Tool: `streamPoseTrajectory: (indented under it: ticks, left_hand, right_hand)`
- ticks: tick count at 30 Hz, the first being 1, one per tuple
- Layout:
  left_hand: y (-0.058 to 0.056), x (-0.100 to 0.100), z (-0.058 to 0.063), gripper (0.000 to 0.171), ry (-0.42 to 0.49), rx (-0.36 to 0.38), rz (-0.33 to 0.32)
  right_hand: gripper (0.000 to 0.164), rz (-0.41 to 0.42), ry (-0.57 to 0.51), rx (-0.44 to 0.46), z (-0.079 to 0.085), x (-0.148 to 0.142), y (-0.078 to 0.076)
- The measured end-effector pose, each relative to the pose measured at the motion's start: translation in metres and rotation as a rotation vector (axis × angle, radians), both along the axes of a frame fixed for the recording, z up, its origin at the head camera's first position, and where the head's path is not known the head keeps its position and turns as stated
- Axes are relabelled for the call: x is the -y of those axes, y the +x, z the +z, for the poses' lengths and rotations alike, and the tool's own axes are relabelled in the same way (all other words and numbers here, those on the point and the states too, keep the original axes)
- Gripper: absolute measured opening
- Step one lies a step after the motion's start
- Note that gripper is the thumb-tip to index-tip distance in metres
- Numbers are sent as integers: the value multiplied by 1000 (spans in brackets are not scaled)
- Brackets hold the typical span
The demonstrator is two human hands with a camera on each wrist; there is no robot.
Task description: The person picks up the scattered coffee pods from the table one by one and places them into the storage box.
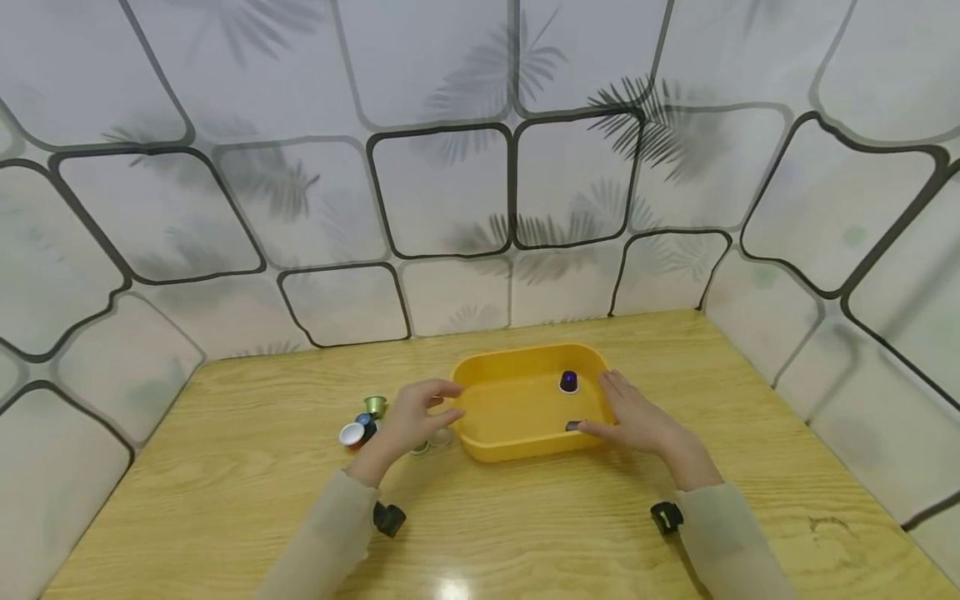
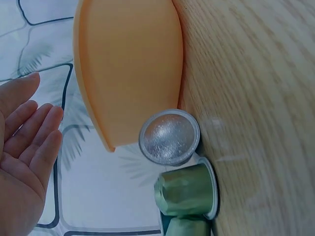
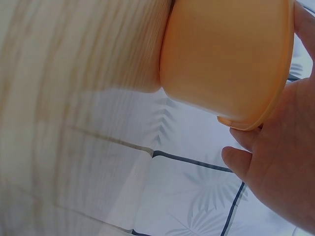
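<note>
We're squaring up the tray (image 1: 498,408) on the table (image 1: 487,517), it seems, right hand (image 1: 637,421) straight-fingered at its rim, left hand (image 1: 414,414) nearby, thumb and fingers parted, and next calls for even contact both sides!

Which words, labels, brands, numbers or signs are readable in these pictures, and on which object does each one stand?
None can be read.
Yellow tray: no lettering shows.
Silver capsule lid: no readable mark.
Green capsule beside it: no lettering shows.
Dark capsule in the tray: too small to tell.
Wall covering: outlines and leaf shapes, no writing seen.
</note>
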State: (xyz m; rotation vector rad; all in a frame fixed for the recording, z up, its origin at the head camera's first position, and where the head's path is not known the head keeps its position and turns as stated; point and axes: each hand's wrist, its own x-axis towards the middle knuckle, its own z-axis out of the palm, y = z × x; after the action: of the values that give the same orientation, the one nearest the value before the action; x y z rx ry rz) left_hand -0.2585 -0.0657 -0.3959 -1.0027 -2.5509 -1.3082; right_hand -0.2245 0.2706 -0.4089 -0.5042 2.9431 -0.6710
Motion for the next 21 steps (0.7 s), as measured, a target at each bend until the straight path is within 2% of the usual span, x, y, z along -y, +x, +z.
streamPoseTrajectory:
  ticks: [9, 21]
  left_hand:
    - [1, 16, -1, 32, -32, 55, 41]
    - [3, 30, -3, 29, -79, 31, 31]
  right_hand:
    - [99, 1, 2, 3, 0, -1, 0]
    - [98, 0, -5, 7, 2, 0, 0]
